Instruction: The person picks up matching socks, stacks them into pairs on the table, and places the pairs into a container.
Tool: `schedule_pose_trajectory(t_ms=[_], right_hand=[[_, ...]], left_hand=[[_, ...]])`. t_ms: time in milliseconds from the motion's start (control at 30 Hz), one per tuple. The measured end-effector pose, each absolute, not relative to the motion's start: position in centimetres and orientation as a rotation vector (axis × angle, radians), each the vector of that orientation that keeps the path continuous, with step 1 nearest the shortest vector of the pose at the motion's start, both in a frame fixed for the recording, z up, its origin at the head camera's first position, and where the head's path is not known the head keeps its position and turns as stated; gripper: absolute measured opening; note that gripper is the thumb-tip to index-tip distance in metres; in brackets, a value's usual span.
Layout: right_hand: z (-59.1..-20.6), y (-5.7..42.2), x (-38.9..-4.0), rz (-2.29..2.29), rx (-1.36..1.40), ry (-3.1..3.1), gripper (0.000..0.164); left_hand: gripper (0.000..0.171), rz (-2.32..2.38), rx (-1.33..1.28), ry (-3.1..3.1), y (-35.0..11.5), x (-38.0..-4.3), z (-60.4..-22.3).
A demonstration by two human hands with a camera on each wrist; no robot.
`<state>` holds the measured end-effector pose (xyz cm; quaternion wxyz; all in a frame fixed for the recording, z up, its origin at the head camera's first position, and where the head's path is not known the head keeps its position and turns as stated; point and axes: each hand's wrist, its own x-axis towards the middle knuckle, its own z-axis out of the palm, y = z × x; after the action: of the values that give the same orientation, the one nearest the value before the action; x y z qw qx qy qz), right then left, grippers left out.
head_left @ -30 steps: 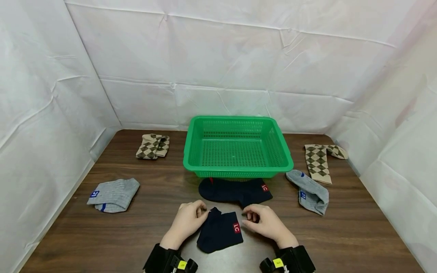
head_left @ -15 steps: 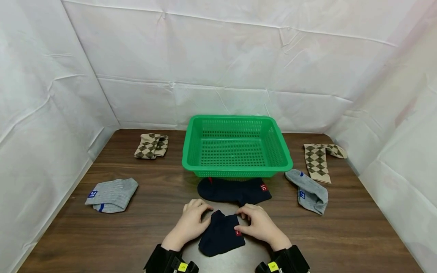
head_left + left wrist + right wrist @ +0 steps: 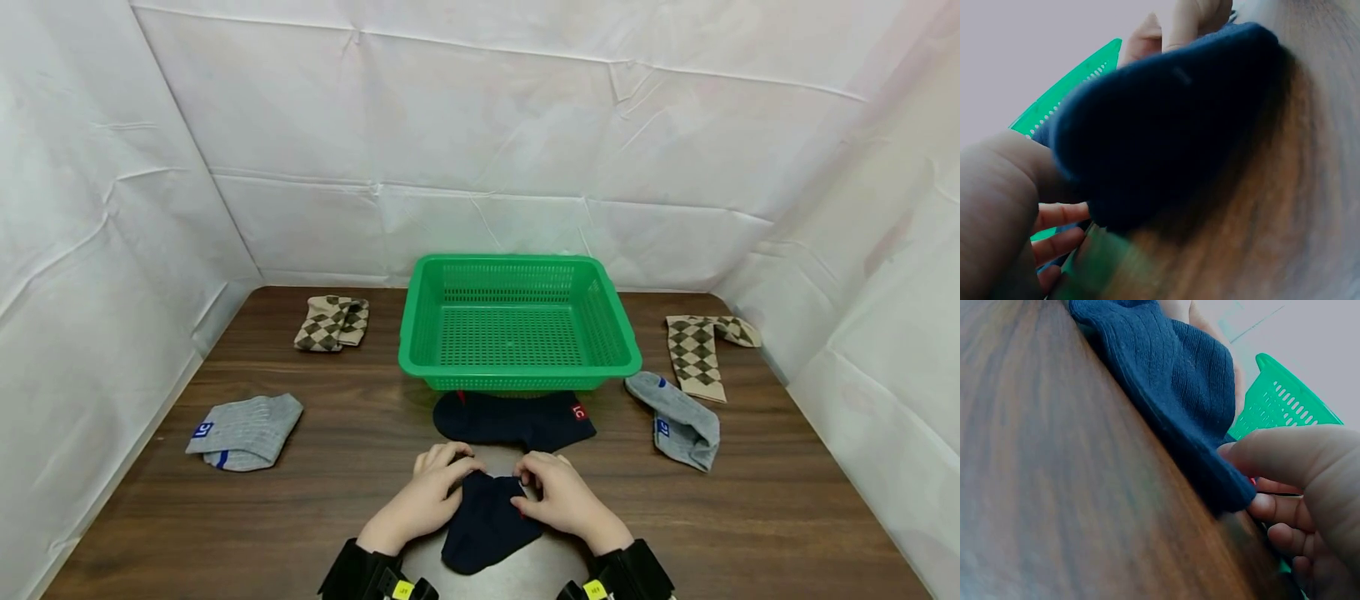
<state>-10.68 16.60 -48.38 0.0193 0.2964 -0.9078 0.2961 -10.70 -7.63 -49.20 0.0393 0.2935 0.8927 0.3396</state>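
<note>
In the head view, a folded navy sock (image 3: 489, 521) lies on the table between the hands. The left hand (image 3: 427, 500) pinches its upper left edge, the thumb in front and fingertips behind; in the left wrist view the dark sock (image 3: 1179, 119) hides the tip of that thumb. On the opposite side the right hand (image 3: 562, 496) pinches the cuff, its thumb lying over the red label. Ribbed knit of the same sock (image 3: 1172, 381) shows in the right wrist view. Just beyond the hands, a second navy sock (image 3: 510, 418) lies flat.
A green basket (image 3: 520, 372) stands behind the second navy sock. Grey socks lie at left (image 3: 247, 432) and right (image 3: 678, 423). Argyle socks lie at the back left (image 3: 332, 323) and back right (image 3: 697, 354). White sheeting (image 3: 480, 125) encloses the table (image 3: 187, 533).
The right hand has moved left onto the cuff, covering most of the red label. The left hand has shifted right over the sock's edge. The sock has slid slightly toward the person.
</note>
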Motion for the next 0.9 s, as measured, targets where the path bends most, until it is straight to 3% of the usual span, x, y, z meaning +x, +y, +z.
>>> schedule_pose_trajectory(t_ms=[200,467,600,900], right_hand=[[-48.2,16.5,-10.7,0.931,0.908,-2.824,0.023],[-48.8,17.0,-10.9,1.275,0.918,-2.714,0.027],[-48.7,17.3,-10.9,1.533,0.79,-2.66,0.027],[-48.0,18.1,-11.3,1.578,0.397,-2.629,0.016]], left_hand=[[0.024,1.15,0.903,2.781,-7.4,-10.6,-49.4],[0.021,1.371,0.869,2.757,-7.4,-11.0,-49.5],[0.02,1.433,0.791,2.732,-7.6,-11.1,-49.3],[0.018,1.518,0.725,2.673,-7.6,-10.9,-49.3]])
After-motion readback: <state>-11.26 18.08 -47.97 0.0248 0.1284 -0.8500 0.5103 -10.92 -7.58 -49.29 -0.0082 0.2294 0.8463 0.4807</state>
